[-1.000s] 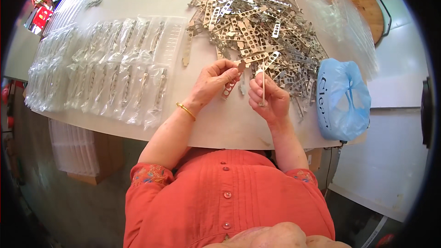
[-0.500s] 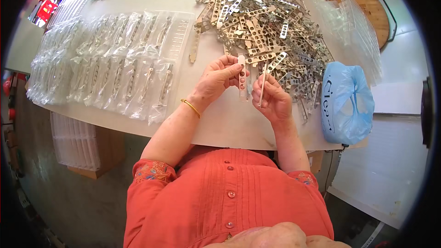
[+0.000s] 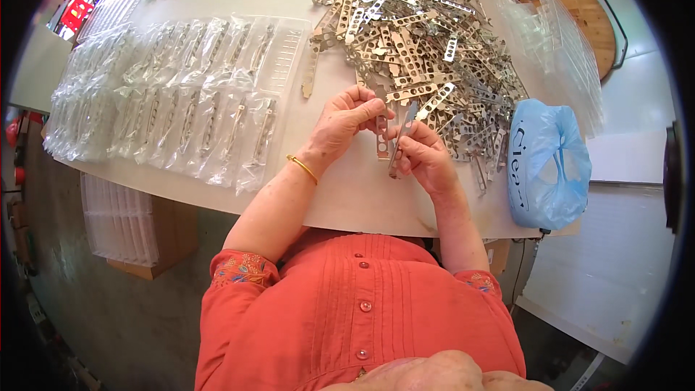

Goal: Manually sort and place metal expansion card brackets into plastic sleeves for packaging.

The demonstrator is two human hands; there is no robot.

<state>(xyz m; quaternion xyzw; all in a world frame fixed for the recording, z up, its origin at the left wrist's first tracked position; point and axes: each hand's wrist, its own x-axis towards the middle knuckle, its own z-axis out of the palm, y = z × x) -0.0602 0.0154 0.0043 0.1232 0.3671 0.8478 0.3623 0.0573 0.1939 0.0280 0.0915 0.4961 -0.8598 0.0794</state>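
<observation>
Between thumb and fingers, my left hand (image 3: 355,117) grips a flat metal strip (image 3: 382,139) with a row of round holes, held upright over the table. Close beside it, my right hand (image 3: 428,158) pinches a second metal strip (image 3: 402,141), tilted and turned partly edge-on. The two strips are near each other; whether they touch I cannot tell. Just beyond my hands lies a large heap of similar perforated metal strips (image 3: 413,51), loosely tangled.
On the left, clear plastic trays (image 3: 289,51) hold rows of bagged metal strips. A knotted blue plastic bag (image 3: 532,166) sits at the right table edge. Clear plastic sheets (image 3: 561,58) stand behind it. More trays (image 3: 119,221) rest on a cardboard box (image 3: 174,228) below, left.
The strip in my right hand has turned, showing more of its flat side, and tilts more. The strip in my left hand has changed from bright to darker as its angle shifts.
</observation>
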